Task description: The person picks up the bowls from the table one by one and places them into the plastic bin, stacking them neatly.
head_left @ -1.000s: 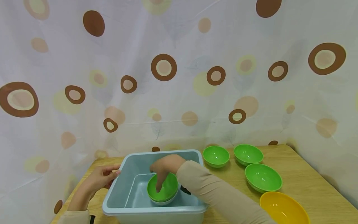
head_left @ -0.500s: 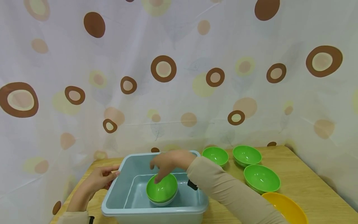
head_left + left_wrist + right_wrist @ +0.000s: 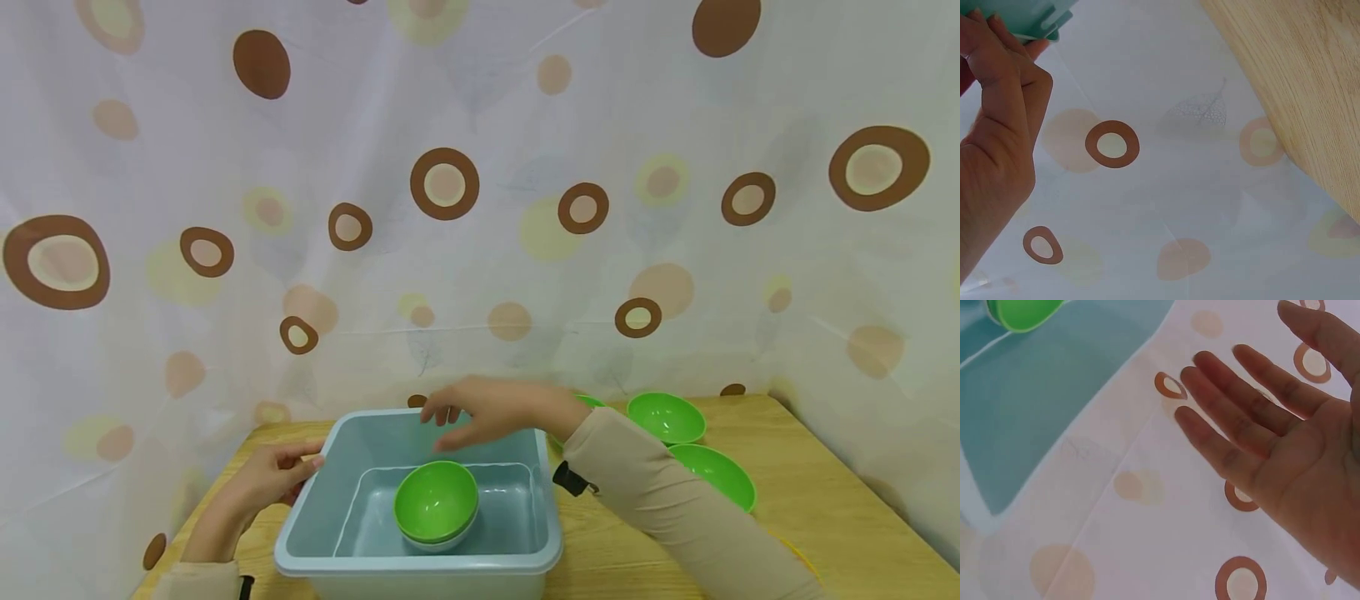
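Note:
A light blue plastic basin [image 3: 420, 565] stands on the table's near part. My left hand [image 3: 264, 485] pinches its left rim, thumb on top; the left wrist view shows that hand [image 3: 1007, 106] at the basin's edge [image 3: 1029, 15]. Inside the basin, a green bowl [image 3: 437, 498] sits nested on another bowl, whose pale outer side shows below. Above the basin's back right part, my right hand [image 3: 498, 410] hovers apart from the bowls and holds nothing. Its fingers look spread and nearly straight in the right wrist view, where the palm [image 3: 1297, 462] shows.
Right of the basin are several more green bowls, one at the back [image 3: 666, 417] and one nearer [image 3: 716, 477], partly behind my right sleeve [image 3: 667, 508]. A yellow rim [image 3: 801, 554] peeks out by the sleeve. A patterned curtain [image 3: 510, 250] hangs behind the wooden table [image 3: 817, 483].
My right hand has let go of the green bowl and risen up and to the right, out of the basin. The left hand stays on the rim.

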Demonstrator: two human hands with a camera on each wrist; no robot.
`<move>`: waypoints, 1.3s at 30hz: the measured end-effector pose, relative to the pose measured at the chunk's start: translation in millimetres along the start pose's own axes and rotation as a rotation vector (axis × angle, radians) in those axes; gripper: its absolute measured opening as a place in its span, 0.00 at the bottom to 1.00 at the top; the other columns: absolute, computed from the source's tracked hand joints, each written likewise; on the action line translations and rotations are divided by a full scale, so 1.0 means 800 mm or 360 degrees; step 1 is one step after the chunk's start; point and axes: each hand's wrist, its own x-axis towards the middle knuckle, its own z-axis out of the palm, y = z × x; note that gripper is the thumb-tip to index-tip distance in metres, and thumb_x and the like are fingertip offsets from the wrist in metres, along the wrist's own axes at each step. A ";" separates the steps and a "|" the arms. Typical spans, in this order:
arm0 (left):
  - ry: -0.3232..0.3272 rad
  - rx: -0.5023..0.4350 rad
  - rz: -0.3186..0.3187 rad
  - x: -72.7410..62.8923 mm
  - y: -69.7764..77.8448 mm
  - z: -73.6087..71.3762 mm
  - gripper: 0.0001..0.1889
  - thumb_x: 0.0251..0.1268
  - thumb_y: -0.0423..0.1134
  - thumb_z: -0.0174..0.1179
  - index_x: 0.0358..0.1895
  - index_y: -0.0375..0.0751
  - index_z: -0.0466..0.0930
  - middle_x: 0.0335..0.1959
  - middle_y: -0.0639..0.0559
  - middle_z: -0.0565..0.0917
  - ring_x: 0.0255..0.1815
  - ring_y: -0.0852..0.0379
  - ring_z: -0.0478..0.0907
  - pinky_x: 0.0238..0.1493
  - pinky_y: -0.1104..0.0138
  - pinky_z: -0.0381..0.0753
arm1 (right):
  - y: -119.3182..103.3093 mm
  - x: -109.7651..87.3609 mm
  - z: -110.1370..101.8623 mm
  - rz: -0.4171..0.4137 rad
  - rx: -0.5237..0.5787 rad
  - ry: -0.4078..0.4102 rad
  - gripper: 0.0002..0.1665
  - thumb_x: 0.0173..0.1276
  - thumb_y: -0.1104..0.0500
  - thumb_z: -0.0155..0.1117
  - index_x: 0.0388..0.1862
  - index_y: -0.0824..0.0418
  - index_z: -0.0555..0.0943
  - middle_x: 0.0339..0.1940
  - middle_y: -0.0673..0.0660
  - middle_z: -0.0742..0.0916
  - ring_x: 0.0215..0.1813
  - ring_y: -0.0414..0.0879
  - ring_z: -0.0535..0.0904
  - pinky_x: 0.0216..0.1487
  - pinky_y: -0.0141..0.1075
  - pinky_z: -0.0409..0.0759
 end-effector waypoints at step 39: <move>0.0040 0.0040 -0.0007 0.001 -0.003 0.003 0.26 0.73 0.38 0.54 0.67 0.26 0.65 0.31 0.49 0.81 0.28 0.54 0.79 0.31 0.62 0.83 | 0.142 -0.077 -0.006 0.0188 0.0144 0.1021 0.19 0.70 0.63 0.60 0.58 0.67 0.76 0.49 0.61 0.82 0.50 0.54 0.79 0.53 0.48 0.78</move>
